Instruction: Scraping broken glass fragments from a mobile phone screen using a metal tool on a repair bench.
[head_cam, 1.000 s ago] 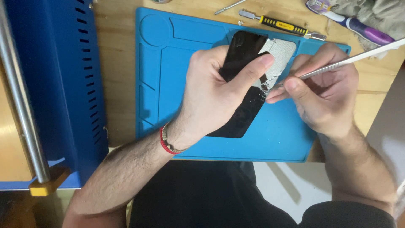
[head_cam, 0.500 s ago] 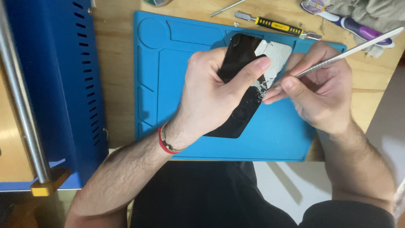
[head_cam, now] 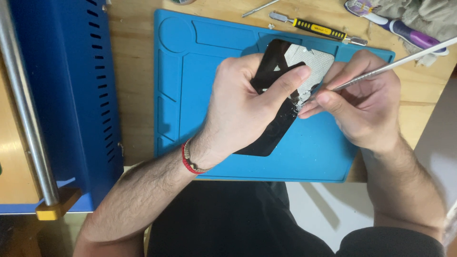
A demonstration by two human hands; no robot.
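A black phone screen panel [head_cam: 272, 128] with a silvery, flaking upper part lies tilted on the blue work mat [head_cam: 200, 85]. My left hand [head_cam: 247, 107] grips the panel from the left, thumb stretched across its top. My right hand [head_cam: 364, 102] pinches a long thin metal tool [head_cam: 395, 64]; its tip meets the panel's right edge where white flakes gather, just below my left thumb. A red cord bracelet circles my left wrist.
A yellow and black screwdriver [head_cam: 318, 29] and a thin metal pick [head_cam: 259, 8] lie at the mat's far edge. A purple and white brush [head_cam: 395, 24] and a crumpled cloth [head_cam: 419, 12] sit at the far right. A blue metal machine [head_cam: 66, 95] with a steel rod [head_cam: 26, 109] stands left.
The hands, panel and tool hold nearly the same pose; the metal tool's tip has shifted slightly along the panel's flaked edge.
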